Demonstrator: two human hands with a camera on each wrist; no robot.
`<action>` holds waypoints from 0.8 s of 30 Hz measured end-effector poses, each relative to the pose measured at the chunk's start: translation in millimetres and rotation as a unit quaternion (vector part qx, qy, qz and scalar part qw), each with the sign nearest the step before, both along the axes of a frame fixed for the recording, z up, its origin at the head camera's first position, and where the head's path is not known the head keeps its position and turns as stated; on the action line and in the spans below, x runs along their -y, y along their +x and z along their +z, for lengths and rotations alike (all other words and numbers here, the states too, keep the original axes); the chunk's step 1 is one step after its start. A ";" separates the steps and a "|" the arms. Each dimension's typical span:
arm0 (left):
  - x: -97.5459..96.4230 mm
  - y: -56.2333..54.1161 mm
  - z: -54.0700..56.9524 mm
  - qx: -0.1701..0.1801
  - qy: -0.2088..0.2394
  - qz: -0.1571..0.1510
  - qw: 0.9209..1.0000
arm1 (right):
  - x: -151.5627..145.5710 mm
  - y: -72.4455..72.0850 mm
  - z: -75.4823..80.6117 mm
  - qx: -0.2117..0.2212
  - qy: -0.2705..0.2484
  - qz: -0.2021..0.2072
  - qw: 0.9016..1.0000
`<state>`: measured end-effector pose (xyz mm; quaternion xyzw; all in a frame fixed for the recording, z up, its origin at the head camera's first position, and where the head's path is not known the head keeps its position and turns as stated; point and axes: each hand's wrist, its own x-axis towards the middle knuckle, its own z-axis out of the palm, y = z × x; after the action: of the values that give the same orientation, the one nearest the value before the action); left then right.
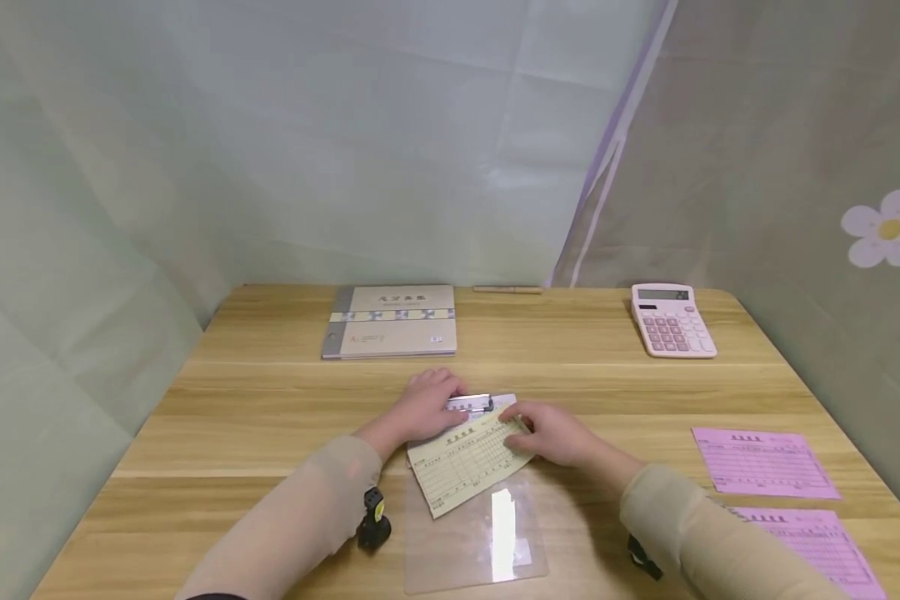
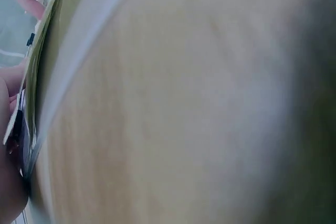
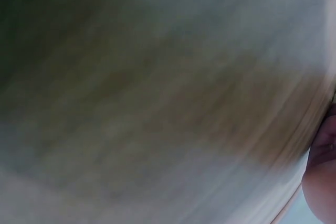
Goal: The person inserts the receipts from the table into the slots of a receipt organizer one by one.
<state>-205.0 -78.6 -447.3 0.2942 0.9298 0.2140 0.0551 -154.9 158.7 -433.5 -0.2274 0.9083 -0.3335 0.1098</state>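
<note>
Clear clipboard [image 1: 450,546] is taken as landmark, laid flat on wood tbl [image 1: 270,417]. Yellow slip [image 1: 465,471], printed w/ a grid, is lying at a slant over clipboard's upper half; whether its top edge is caught under the clip [image 1: 474,403] can't be told. Clipboard is gripped at its clip end by L hand [image 1: 423,407], fingers bent over far edge, thumb across nr side of clip. Slip's R edge is pinched b/w thumb & fingers of R hand [image 1: 553,433], gap closed down to the paper. Bound book [image 1: 393,325] is set beyond clipboard, a bit L; pen [image 1: 507,290] straight beyond; pink calc. [image 1: 673,321] beyond & well to R. Two pink slips [image 1: 767,462] are placed well R of clipboard, nearer one partly covered by R sleeve [image 1: 712,525].
</note>
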 end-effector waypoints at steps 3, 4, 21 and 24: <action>-1.0 1.3 1.8 -0.014 -0.011 -0.005 1.000 | 1.2 0.6 -0.8 -0.011 0.016 -0.008 1.000; -1.4 1.8 2.2 -0.017 -0.013 -0.006 1.000 | 1.8 0.9 -0.8 -0.014 0.020 -0.011 1.000; -2.6 3.7 5.1 -0.034 -0.027 -0.011 0.999 | 10.0 2.4 -0.9 -0.031 0.055 -0.042 0.997; -2.2 3.6 5.3 -0.036 -0.025 -0.011 0.999 | 11.1 2.5 -1.3 -0.036 0.052 -0.039 0.997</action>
<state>-201.4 -76.3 -442.1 0.3107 0.9330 0.1791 0.0312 -152.4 147.6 -434.8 -0.1973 0.9362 -0.2811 0.0754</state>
